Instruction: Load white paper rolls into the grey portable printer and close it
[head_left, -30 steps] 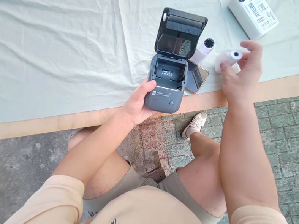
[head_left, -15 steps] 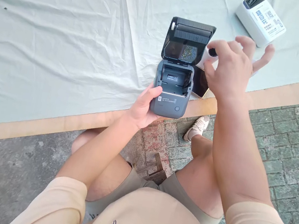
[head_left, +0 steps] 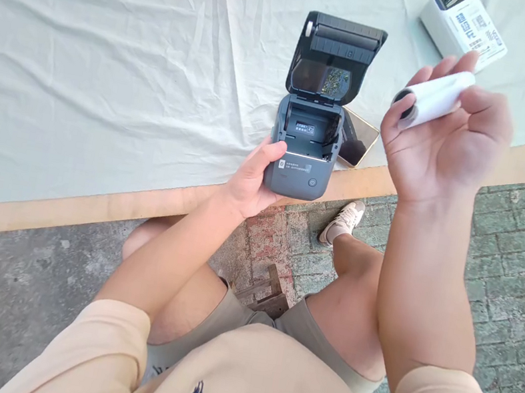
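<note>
A small grey label printer (head_left: 301,163) rests at the table's front edge with its dark lid (head_left: 336,57) swung up and its paper bay empty. My left hand (head_left: 251,179) grips the printer's lower left corner. My right hand (head_left: 448,138) is raised to the right of the printer, palm toward me, fingers closed around a white paper roll (head_left: 430,99) with a dark core. A phone (head_left: 356,140) lies flat just behind the printer's right side.
A pale wrinkled cloth (head_left: 116,49) covers the wooden board table (head_left: 87,210). A white printer with a printed label (head_left: 464,23) sits at the far right corner. Below are my knees, a shoe (head_left: 343,221), a wooden stool and brick paving.
My right hand set one roll down, reached to the roll beside the printer lid, picked it up and lifted it toward me. The left hand stayed on the printer.
</note>
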Demonstrator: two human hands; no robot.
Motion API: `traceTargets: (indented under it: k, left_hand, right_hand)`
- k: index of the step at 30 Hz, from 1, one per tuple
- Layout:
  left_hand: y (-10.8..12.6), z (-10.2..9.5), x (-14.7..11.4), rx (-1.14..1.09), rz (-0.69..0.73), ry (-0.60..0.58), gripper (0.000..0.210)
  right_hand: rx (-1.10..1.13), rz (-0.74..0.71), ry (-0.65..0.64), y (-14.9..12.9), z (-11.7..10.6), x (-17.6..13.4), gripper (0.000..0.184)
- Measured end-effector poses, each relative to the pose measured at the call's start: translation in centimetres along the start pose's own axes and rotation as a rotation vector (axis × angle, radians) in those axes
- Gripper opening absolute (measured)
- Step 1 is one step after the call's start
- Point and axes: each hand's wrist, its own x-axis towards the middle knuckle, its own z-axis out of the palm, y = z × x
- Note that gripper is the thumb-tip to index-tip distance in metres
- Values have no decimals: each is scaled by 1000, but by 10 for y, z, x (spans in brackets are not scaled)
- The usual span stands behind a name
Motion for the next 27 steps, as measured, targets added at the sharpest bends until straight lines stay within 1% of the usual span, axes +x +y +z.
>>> traceTargets:
  k: [3, 5, 7, 8, 10, 12, 13, 15, 17, 19, 20, 21, 23, 25, 27]
  left_hand:
    - [0, 2, 0, -1, 5, -10, 56]
    - [1, 2, 0, -4, -3, -9, 58]
    - [1, 2, -1, -5, -11, -5, 58]
    - [1, 2, -1, -4, -13, -6, 58]
    - [1, 3, -2, -4, -16, -17, 58]
    - [2, 3, -2, -16, -13, -28, 60]
    - [2, 4, -1, -26, -11, -29, 62]
    - [2, 4, -1, -37, -6, -28, 66]
    - [3, 5, -1, -25, -7, -27, 67]
    - [3, 6, -1, -7, -9, -27, 64]
    - [4, 6, -2, -5, -8, -28, 63]
    - [4, 7, -2, -7, -9, -29, 61]
    - [4, 7, -2, -22, -12, -28, 60]
    - [3, 6, -3, -32, -16, -26, 57]
    - [2, 5, -3, -25, -18, -12, 50]
  right_hand:
    - [84, -35, 104, 14, 17, 2, 61]
    - [179, -123, 133, 15, 25, 2, 53]
    - [236, -216, 135, 7, 29, -2, 49]
    - [229, -252, 121, 1, 32, -5, 49]
    - [160, -284, 48, -16, 37, -15, 53]
    - [60, -257, -45, -32, 44, -26, 57]
    - [18, -228, -69, -38, 48, -30, 58]
    - [-13, -139, -69, -42, 54, -34, 60]
    - [25, -40, -35, -34, 57, -32, 62]
    - [34, 45, -48, -21, 58, -28, 60]
    - [9, 65, -62, -15, 58, -27, 58]
    - [-27, 55, -67, -11, 59, -28, 58]
    - [-99, -32, -67, -13, 65, -33, 61]
    - [-198, -155, -62, -26, 74, -45, 65]
    - [-378, -255, -102, -43, 83, -56, 58]
